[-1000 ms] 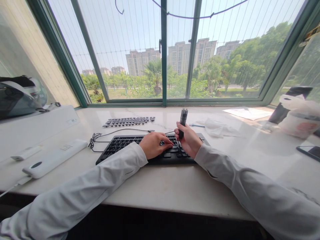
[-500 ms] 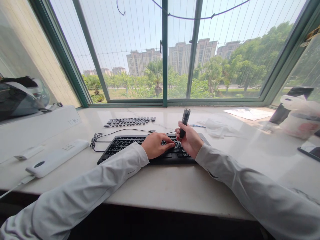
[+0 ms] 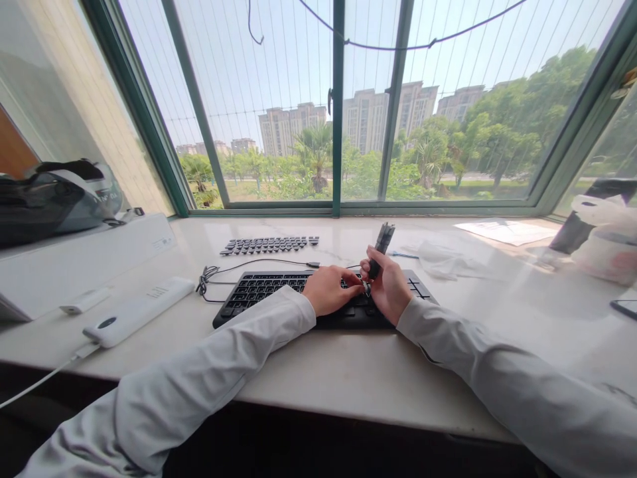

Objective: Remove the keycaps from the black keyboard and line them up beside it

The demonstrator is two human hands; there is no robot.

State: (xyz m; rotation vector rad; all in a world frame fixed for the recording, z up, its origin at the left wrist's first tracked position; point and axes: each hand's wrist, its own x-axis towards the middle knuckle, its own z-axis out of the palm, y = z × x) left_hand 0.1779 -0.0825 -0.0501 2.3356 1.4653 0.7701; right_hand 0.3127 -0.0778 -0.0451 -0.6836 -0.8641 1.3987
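Observation:
A black keyboard (image 3: 269, 289) lies on the windowsill counter, many keys on its left part bare of caps. My right hand (image 3: 391, 285) is wrapped round a black-handled keycap puller (image 3: 381, 251), upright and leaning right, its thin metal end down over the keyboard's right part. My left hand (image 3: 328, 290) rests over the middle of the board. Its thumb and fingertips are pinched together at the puller's lower end; what lies between them is too small to make out. Behind the keyboard, loose black keycaps (image 3: 271, 245) are laid out in rows.
A coiled black cable (image 3: 208, 279) lies left of the keyboard. A white power bank (image 3: 139, 312), a white box (image 3: 99, 262) and a helmet (image 3: 60, 199) stand further left. Crumpled clear plastic (image 3: 448, 259), paper (image 3: 507, 231), a white bag (image 3: 607, 232) and a phone (image 3: 624, 307) are on the right.
The whole view has shifted, so things appear further right. The puller now leans more to the right, and my left fingertips are closer to its lower end.

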